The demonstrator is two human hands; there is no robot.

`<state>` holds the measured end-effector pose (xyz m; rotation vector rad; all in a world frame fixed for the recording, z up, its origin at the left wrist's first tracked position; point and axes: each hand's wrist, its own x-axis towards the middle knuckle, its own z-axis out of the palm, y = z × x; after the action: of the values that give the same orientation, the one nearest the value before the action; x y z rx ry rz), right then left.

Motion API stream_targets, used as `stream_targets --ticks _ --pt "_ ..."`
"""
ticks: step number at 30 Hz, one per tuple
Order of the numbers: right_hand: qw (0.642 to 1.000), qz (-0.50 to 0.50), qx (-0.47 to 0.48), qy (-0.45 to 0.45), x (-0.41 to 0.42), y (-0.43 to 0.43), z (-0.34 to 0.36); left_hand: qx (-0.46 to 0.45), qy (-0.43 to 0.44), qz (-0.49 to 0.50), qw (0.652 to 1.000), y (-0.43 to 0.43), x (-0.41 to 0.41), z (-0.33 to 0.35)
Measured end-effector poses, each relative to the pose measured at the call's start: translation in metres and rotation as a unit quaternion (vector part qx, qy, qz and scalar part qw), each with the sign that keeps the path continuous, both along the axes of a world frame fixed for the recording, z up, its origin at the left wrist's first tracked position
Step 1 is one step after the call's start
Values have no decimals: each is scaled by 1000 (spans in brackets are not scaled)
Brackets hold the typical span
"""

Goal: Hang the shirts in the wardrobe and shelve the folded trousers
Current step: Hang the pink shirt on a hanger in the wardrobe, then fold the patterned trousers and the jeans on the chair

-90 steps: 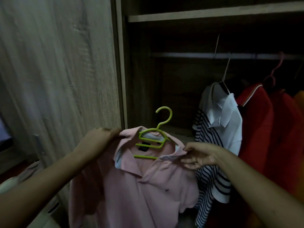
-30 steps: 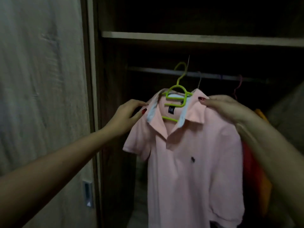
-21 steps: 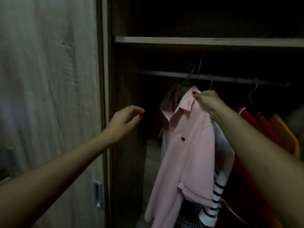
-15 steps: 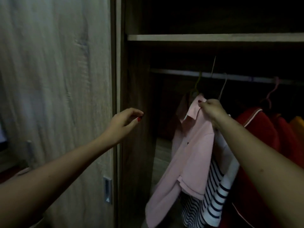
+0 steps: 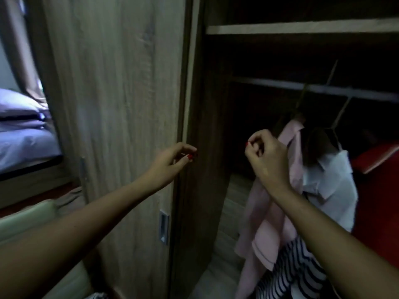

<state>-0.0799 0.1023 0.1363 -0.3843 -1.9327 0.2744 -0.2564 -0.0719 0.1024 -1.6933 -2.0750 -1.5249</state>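
A pink polo shirt (image 5: 267, 229) hangs on its hanger from the wardrobe rail (image 5: 280, 85), at the left end of the hung clothes. My right hand (image 5: 267, 156) is just in front of its collar and to the left, fingers curled, and I see nothing in them. Near the edge of the wooden door (image 5: 121, 104) my left hand (image 5: 172, 160) is held out with its fingers loosely apart and empty. No folded trousers are in view.
Right of the pink shirt hang a white shirt (image 5: 328, 186), a striped one (image 5: 287, 272) and a red one (image 5: 375, 201). A shelf (image 5: 302, 29) runs above the rail. The door has a recessed handle (image 5: 163, 227). A bed with purple bedding (image 5: 21, 143) lies at the far left.
The pink shirt went from both hands up onto the rail. My left hand let go first. My right hand has now come off the collar and moved left. The view swung left.
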Motion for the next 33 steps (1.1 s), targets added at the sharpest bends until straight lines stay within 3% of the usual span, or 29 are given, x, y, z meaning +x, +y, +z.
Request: stream_targets --ticks 5,13,23,29,33 --pt "988 136 -46 -57 -50 -48 -41 -6 -82 50 995 -51 -8 -26" --pt "934 295 -107 -171 -160 -168 -142 -38 -195 216 956 -224 -62 -111" --pt "849 371 -193 -324 -254 -274 -273 -79 -349 384 851 -380 -105 -240" --pt "778 338 -280 -450 -292 -280 -385 -87 -486 450 744 -404 -112 -366" --pt "729 288 -355 -509 -319 -269 -479 -123 -506 481 706 -405 -115 -455"
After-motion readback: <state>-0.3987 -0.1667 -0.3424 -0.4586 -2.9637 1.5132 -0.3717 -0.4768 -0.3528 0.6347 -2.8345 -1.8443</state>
